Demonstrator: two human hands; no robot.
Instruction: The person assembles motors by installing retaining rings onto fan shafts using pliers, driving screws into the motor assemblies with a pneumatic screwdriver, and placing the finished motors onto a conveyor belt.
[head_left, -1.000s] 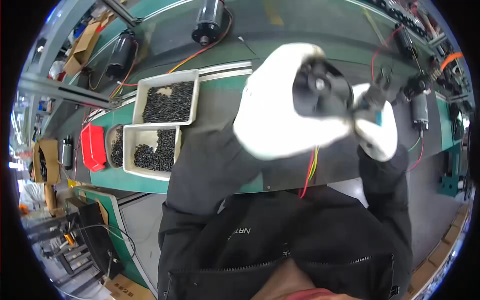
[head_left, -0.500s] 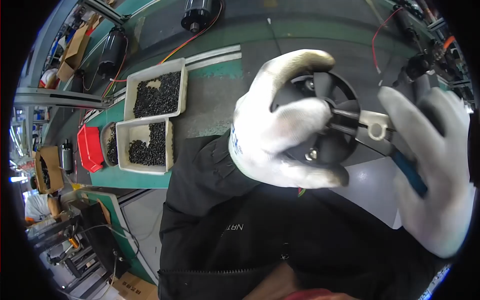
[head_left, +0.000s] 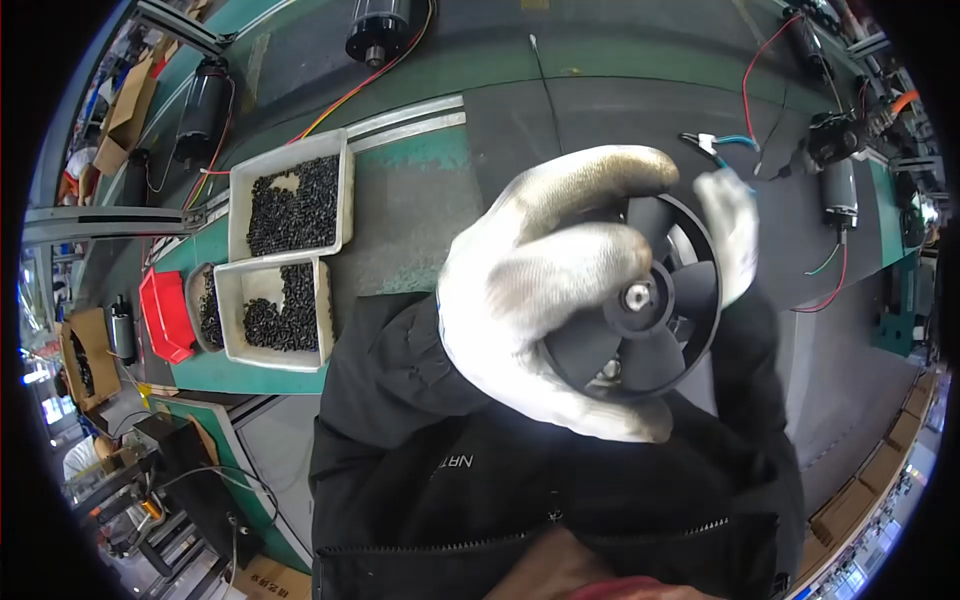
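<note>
A black round fan (head_left: pixel 690 285) with broad blades and an outer ring is held up in front of my chest. My left hand (head_left: pixel 530 290), in a white work glove, grips it from the left, with some fingers across its face. A metal shaft end or nut (head_left: pixel 637 295) shows at the hub. At the ring's far right edge is my gloved right hand (head_left: pixel 732 230), blurred and partly behind the fan, so its grip is hidden. Beyond it, pliers (head_left: pixel 712 145) with teal handles rest on the dark bench mat.
White bins (head_left: pixel 340 200) of small black parts stand at left, beside a red tray (head_left: pixel 165 315). Black cylindrical motors (head_left: pixel 380 30) with coloured wires lie at the back, and another motor (head_left: pixel 840 190) is at right. A cable (head_left: pixel 545 80) crosses the mat.
The pliers have gone from the fan's hub and my right hand onto the mat. My right hand has moved left to the fan's edge, and the fan now faces me more fully.
</note>
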